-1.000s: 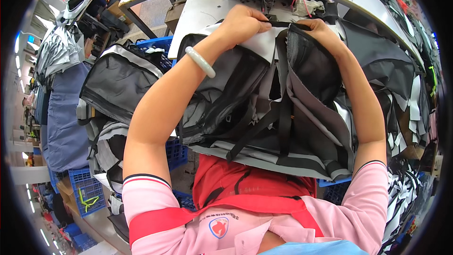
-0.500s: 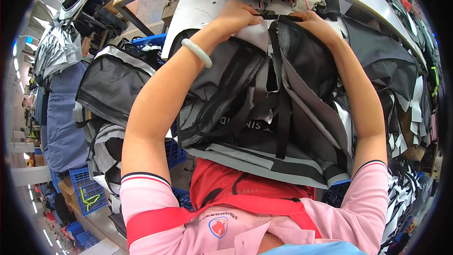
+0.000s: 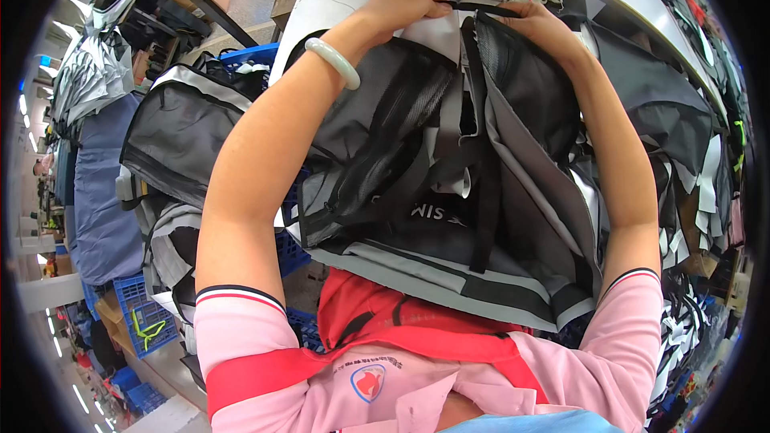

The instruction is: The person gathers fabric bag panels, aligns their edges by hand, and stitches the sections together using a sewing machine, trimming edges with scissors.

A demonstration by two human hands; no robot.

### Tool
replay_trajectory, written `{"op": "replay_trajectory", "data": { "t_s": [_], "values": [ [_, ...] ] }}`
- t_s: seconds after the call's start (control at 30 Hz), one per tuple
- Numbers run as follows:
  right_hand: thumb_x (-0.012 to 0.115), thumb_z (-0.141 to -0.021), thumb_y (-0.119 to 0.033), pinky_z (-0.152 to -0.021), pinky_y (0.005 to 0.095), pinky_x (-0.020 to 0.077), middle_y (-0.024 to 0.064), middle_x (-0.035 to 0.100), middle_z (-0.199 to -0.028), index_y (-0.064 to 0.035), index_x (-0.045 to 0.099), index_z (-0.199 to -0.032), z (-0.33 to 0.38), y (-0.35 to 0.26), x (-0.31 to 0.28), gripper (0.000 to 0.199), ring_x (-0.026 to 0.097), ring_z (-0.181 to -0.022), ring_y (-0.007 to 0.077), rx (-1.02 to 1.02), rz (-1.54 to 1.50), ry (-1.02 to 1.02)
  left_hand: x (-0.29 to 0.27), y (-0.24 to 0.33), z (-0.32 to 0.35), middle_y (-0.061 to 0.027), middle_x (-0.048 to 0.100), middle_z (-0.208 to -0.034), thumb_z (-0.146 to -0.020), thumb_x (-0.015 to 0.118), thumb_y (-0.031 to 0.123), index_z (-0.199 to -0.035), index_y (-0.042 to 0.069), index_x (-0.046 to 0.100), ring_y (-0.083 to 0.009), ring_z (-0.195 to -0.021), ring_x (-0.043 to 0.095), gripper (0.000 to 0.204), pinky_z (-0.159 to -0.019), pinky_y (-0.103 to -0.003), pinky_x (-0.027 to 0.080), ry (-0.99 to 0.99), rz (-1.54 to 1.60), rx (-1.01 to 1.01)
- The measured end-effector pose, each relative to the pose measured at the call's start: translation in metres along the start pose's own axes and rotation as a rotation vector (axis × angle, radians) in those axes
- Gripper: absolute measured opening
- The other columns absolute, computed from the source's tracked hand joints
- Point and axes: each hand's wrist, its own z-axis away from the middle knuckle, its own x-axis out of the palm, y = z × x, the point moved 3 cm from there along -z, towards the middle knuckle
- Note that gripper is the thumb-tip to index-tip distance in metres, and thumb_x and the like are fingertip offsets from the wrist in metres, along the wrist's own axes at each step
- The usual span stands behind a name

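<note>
Pinching the top edge of the big black and grey bag piece (image 3: pixel 481 192) on the white table (image 3: pixel 321 8), the left hand (image 3: pixel 405 0) and right hand (image 3: pixel 545 28) grip something soft and floppy, probably light, best held at that edge.

matt black woven cloth bag panel (image 3: pixel 449 184), glossy smooth bangle (image 3: pixel 337 62), perhaps jade.

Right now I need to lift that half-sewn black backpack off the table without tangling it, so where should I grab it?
Probably the black webbing strap down the middle of the backpack, taken from the lap side. It lies flat and exposed; the far edge is pinned under the left hand and right hand.
</note>
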Motion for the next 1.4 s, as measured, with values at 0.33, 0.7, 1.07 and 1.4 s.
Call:
{"op": "replay_trajectory", "data": {
  "t_s": [0.33,0.7,1.07,1.4],
  "values": [
    [0.063,-0.094,-0.018,-0.078,0.0186,0.0494,-0.0005,0.068,-0.099,0.001,0.064,-0.115,-0.001,0.008,-0.006,0.029,0.061,-0.087,0.0039,-0.056,-0.093,-0.05,0.0,0.002,-0.001,-0.0077,0.069,-0.099,-0.078,0.075,0.016,-0.105,0.001,0.072,-0.0165,-0.094,0.06,0.031,-0.095,-0.029,0.04,-0.028,-0.056,-0.008],
    [0.061,-0.095,-0.018,-0.084,0.0187,0.0483,0.001,0.067,-0.105,0.0007,0.062,-0.12,0.005,0.001,-0.003,0.031,0.062,-0.092,0.0054,0.031,-0.17,0.012,-0.001,0.0,-0.012,-0.0077,0.07,-0.101,-0.078,0.076,0.014,-0.106,0.003,0.072,-0.0153,-0.094,0.062,0.03,-0.092,-0.028,0.042,-0.023,-0.093,0.036],
    [0.059,-0.095,-0.027,-0.09,0.0254,0.046,0.0027,0.067,-0.104,-0.0008,0.064,-0.119,0.066,0.001,-0.036,0.035,0.06,-0.099,0.0115,-0.057,0.097,0.174,-0.005,0.026,0.069,-0.0035,0.071,-0.087,-0.083,0.07,0.019,-0.098,0.001,0.072,-0.0115,-0.081,0.064,0.024,-0.075,-0.027,0.051,0.036,-0.112,0.253],
    [0.068,-0.085,-0.033,-0.082,0.04,0.0467,0.0226,0.064,-0.099,-0.013,0.057,-0.128,0.147,-0.137,0.144,0.048,0.061,-0.088,0.0354,-0.301,0.893,-0.017,0.234,0.046,0.284,-0.0087,0.061,-0.06,-0.062,0.063,0.017,-0.058,0.011,0.064,-0.0265,-0.066,0.059,0.007,-0.07,-0.039,0.043,-0.326,-0.43,1.077]
  ]
}}
